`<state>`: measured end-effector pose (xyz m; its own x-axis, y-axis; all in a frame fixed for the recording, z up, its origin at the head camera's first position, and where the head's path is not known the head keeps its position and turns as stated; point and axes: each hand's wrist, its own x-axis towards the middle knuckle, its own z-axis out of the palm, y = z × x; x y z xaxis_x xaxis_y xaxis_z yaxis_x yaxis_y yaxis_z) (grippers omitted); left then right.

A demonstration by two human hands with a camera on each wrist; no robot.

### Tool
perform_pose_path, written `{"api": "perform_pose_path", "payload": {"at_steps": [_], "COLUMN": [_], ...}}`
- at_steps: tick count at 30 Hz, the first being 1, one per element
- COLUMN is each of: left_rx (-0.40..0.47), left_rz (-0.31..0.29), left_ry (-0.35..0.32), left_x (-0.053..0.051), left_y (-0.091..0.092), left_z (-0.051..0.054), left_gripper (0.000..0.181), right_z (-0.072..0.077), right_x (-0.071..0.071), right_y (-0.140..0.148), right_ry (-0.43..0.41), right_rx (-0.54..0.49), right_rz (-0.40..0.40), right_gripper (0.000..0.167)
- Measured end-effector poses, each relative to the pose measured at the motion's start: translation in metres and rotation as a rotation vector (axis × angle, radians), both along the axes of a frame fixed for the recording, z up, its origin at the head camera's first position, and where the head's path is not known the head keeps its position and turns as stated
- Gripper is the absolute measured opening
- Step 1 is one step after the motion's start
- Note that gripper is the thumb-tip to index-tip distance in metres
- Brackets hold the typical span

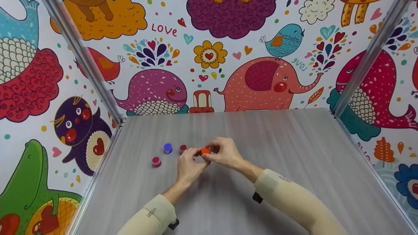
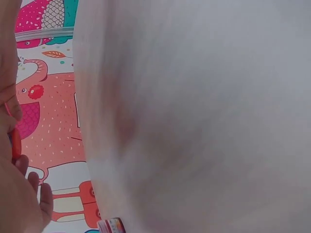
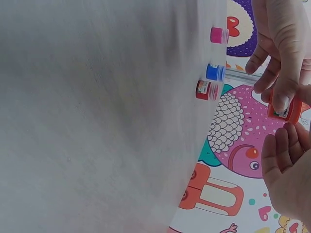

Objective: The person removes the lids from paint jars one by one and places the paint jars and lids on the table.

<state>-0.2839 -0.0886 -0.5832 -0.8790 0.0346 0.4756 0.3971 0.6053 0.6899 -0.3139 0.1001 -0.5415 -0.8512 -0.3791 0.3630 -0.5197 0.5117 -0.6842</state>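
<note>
Orange jar [image 1: 205, 151]: held above grey table [image 1: 284, 184] | Left hand [image 1: 189, 167], its seven o'clock: fingers pinching it | Right hand [image 1: 227, 153], three o'clock: thumb and fingers gripping it | Toward nine o'clock: dark red jar [image 1: 183, 148], nearest; blue jar [image 1: 167, 148], farther; pink jar [image 1: 156, 161], farthest

At the left edge we see the right hand [image 2: 7, 68] above the left hand [image 2: 19, 199], an orange jar [image 2: 16, 143] partly hidden between them. The hazy surface [image 2: 218, 121] fills most of our view, a labelled jar [image 2: 112, 225] cut off below, beside the patterned wall [image 2: 53, 121].
</note>
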Motion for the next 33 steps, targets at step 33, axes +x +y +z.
{"api": "perform_pose_path", "payload": {"at_steps": [33], "left_rx": [0.113], "left_rz": [-0.158], "left_ry": [0.088], "left_x": [0.005], "left_y": [0.018], "left_z": [-0.003], "left_gripper": [0.023], "right_z": [0.003], "right_x": [0.011], "right_y": [0.028], "right_ry": [0.092], "right_rx": [0.001], "right_rz": [0.090], "right_gripper": [0.027]}}
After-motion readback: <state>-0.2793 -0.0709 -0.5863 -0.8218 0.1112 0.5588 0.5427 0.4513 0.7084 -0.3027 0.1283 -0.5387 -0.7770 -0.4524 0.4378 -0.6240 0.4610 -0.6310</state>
